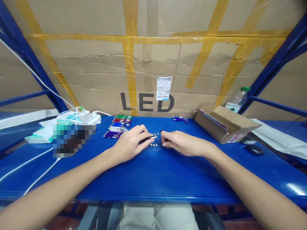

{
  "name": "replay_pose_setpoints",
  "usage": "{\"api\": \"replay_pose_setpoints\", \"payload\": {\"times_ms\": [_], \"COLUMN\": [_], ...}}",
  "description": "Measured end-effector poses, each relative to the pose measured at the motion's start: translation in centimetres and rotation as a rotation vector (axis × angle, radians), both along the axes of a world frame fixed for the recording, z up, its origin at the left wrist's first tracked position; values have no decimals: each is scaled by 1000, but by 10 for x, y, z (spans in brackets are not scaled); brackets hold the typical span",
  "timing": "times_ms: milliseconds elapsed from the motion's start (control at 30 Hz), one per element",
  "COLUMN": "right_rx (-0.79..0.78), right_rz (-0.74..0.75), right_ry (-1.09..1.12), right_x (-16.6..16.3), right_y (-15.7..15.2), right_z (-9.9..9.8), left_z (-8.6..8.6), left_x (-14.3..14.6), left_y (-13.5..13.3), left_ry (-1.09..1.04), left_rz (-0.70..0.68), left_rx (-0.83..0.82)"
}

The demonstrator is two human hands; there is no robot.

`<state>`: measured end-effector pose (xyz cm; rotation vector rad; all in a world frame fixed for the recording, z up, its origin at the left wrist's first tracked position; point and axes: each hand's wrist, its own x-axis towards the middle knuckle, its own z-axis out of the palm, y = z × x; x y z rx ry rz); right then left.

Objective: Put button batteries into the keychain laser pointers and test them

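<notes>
An open cardboard box sits far right on the blue table, with a black mouse nearer and a plastic bottle behind. A white power strip lies far left.

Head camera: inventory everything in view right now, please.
table: one, blue, foreground
large carton: one, brown, yellow-taped, marked LED, behind the table
small flashlights: a pile, purple, silver, blue, red, green, left of centre
loose flashlights: about two, blue-purple, far centre
button cells: several, silver, table centre
dark slim piece: one, black, beside the button cells
open box: one, brown, right
bottle: one, clear, green cap, behind the open box
power strip: one, white, far left
left hand: one, bare, on the dark slim piece
right hand: one, bare, beside the button cells
</notes>
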<state>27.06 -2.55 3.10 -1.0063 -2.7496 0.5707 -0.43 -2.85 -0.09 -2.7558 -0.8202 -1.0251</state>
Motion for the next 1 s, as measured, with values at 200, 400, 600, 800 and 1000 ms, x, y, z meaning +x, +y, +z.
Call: {"api": "replay_pose_setpoints", "payload": {"times_ms": [200,400,600,800,1000], "right_rx": [44,-67,-64,-36,-66], "right_rz": [-8,-12,22,30,-73], "right_ry": [-22,48,20,55,104], "right_x": [1,0,-2,1,-2], "right_y": [-1,-4,-3,1,-2], "right_z": [-1,3,2,-1,0], "left_z": [0,0,0,1,1], "left_x": [0,0,-1,0,0], "left_y": [0,0,0,-1,-1], "left_ry": [-2,7,8,16,15], "left_rz": [0,0,0,5,13], "left_rx": [-4,-9,-17,-19,-7]}}
